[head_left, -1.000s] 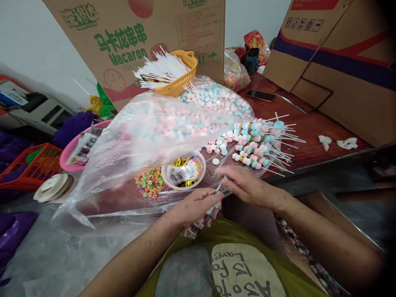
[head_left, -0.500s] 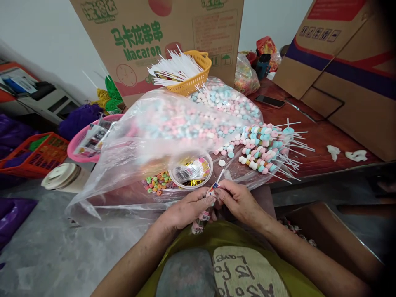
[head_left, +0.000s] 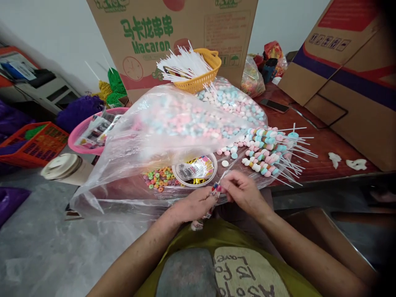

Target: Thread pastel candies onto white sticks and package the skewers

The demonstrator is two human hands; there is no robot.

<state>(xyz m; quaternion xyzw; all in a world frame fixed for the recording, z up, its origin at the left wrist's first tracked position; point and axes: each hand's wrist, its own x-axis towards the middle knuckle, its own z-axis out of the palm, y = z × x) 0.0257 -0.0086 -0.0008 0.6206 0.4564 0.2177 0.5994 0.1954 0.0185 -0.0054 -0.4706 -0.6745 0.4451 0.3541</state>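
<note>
My left hand (head_left: 195,203) is closed around a marshmallow skewer (head_left: 197,225) in a printed clear wrapper. Its lower end shows beneath my fingers, and its white stick points up and away from me. At the gathered neck of the wrapper, my right hand (head_left: 243,192) is closed with thumb and forefinger pinched together beside the stick. What lies between those fingertips is too small to make out. Just beyond my hands stands a clear round tub (head_left: 213,165) holding printed wrappers (head_left: 198,169) and shiny gold strips (head_left: 198,180).
Loose pastel marshmallows (head_left: 229,99) fill a large clear plastic bag (head_left: 123,165). Finished skewers (head_left: 266,150) are piled at the right. Colourful candy rings (head_left: 159,177) lie left of the tub. Behind are a yellow basket (head_left: 198,84) of white sticks, a phone (head_left: 274,105) and cardboard boxes (head_left: 185,20).
My right hand has shifted slightly up at the wrapper's neck, while my left hand keeps its hold on the skewer. The whole view has turned a little to the left.
</note>
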